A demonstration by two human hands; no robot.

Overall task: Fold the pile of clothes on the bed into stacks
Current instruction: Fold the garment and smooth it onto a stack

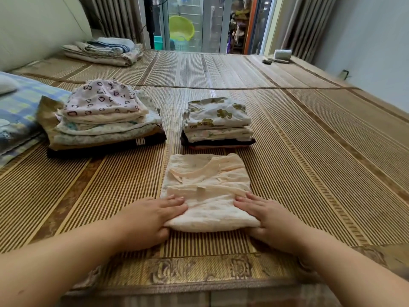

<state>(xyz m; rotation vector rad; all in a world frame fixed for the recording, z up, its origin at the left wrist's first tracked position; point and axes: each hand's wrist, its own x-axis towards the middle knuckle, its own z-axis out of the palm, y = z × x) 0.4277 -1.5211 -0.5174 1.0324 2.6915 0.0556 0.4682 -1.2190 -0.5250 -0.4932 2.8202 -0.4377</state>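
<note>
"Folding nearly done?"

"Close, I'd judge. Two stacks (104,120) stand on the mat (309,151), and one shirt (208,191) lies flat right in front of me, just short of the right-hand stack (218,122). I see no loose clothes anywhere else in view."

"What are your hands doing?"

"Both are on the shirt's near edge. My left hand (146,218) grips the left corner and my right hand (272,220) the right corner, fingers laid over the top, thumbs seemingly tucked under the fold. The sides are already turned in, so what's left looks like one last fold away from me, then lifting it onto a stack."

"Give me the count."

"One shirt in hand. Two stacks. The left one is wider, with a heart-print piece on top. The right one is smaller and topped by a flower print. Each holds several layers, but I can't count them exactly. Apart from those, one pile of bedding (104,50) sits far back by the headboard, and a pillow (17,111) lies to my left."
</note>
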